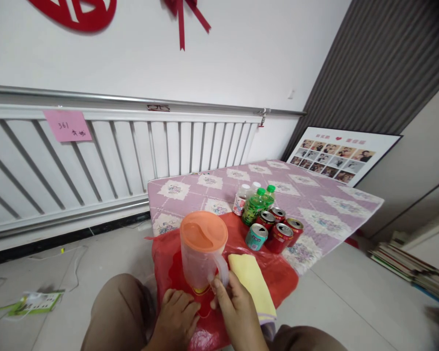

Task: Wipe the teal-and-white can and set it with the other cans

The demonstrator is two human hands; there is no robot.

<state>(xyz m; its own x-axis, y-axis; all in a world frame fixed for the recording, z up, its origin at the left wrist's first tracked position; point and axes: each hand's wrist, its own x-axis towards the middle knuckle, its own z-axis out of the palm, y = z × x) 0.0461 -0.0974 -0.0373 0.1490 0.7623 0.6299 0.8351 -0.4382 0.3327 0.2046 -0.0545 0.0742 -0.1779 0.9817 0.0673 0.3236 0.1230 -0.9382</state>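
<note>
A clear plastic pitcher (197,265) with an orange lid stands upright on a red plastic sheet (278,280). My right hand (237,312) is closed around the lower part of its handle. Just left of the pitcher's base, my left hand (177,317) lies on the red sheet, fingers out and holding nothing. A folded yellow cloth (251,282) lies to the right of the pitcher, partly behind my right hand. Beyond it stand a teal can (256,237), several red cans (280,238), green-capped bottles (254,207) and white-capped bottles (240,201).
A purple patterned cloth (237,174) covers the bed-like surface behind. A white radiator (124,151) with a pink note (68,126) runs along the wall. At right are a photo board (336,151) and stacked books (409,268); a power strip (36,303) lies on the floor at left.
</note>
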